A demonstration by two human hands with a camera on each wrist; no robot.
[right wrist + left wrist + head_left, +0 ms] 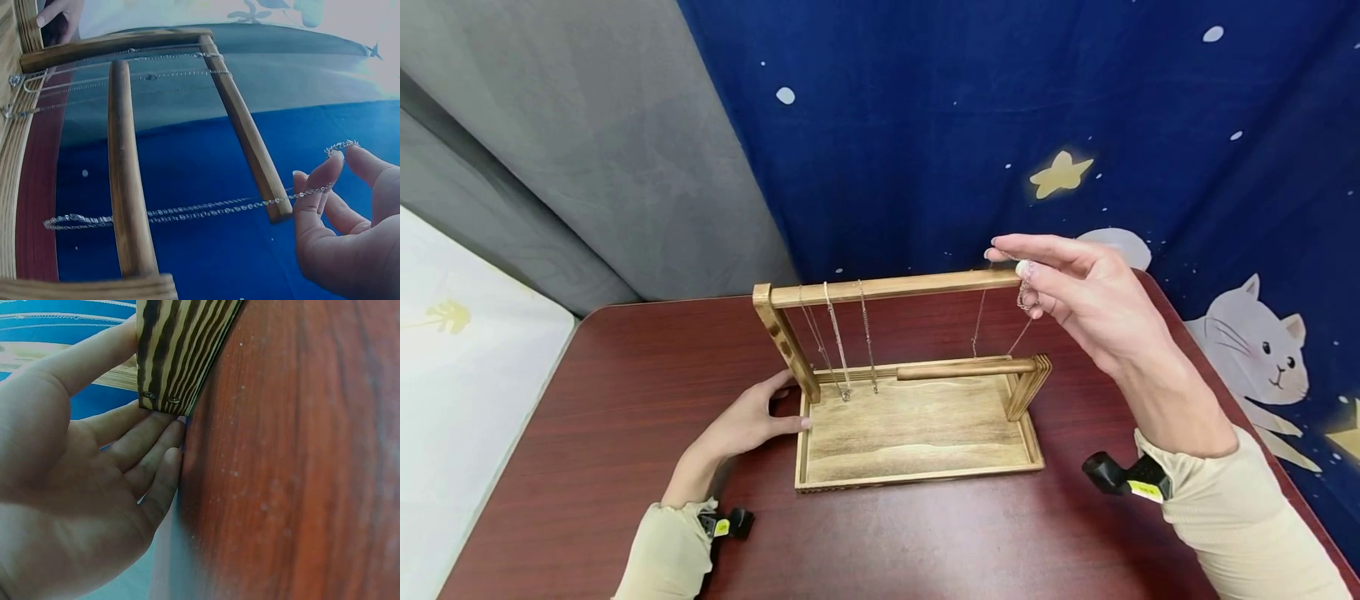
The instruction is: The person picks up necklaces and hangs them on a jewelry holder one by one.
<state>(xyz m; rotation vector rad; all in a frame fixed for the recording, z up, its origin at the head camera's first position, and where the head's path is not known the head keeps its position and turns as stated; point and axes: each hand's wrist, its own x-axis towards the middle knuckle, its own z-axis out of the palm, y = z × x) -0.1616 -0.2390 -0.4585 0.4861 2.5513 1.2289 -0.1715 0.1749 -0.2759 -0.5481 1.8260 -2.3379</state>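
Observation:
A wooden jewelry stand [917, 425] has a tray base, a tall left post and a long upper bar [895, 287]. At the tray's left end my left hand [748, 421] grips the stand, thumb on the rim and fingers by the post; the left wrist view shows the fingers against the striped wood [178, 356]. My right hand [1093, 304], beside the bar's free end, pinches a silver chain [342, 147] between thumb and fingertips. Chain strands [219, 209] pass over the bar near that end and touch the fingers. Whether they belong to the pinched chain I cannot tell.
Several necklaces [837, 333] hang from the left part of the upper bar. A shorter, lower bar [966, 369] runs leftward from a right post [1028, 387]. The stand sits on a dark red table [625, 383], with a blue curtain [910, 142] behind.

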